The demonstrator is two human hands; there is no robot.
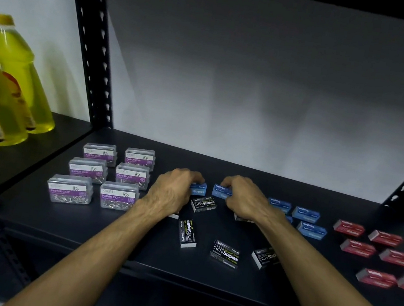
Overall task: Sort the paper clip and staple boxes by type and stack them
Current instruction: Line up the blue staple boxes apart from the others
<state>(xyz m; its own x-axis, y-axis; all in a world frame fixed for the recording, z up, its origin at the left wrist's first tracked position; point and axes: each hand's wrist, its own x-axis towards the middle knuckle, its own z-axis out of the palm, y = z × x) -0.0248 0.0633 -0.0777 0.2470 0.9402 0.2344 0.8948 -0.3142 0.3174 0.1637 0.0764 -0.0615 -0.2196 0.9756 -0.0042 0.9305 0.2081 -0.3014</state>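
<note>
Fingers of the left hand curl around 1 blue staple box, while those of the right hand pinch another blue staple box just beside it, both low over the dark shelf. 6 clear paper clip boxes sit in 2 rows at left; black staple boxes lie scattered near the arms, more blue boxes and red staple boxes at right.

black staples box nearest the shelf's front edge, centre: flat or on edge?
Flat. The black staples box lies label-up on the shelf, untouched, nothing stacked on it.
</note>
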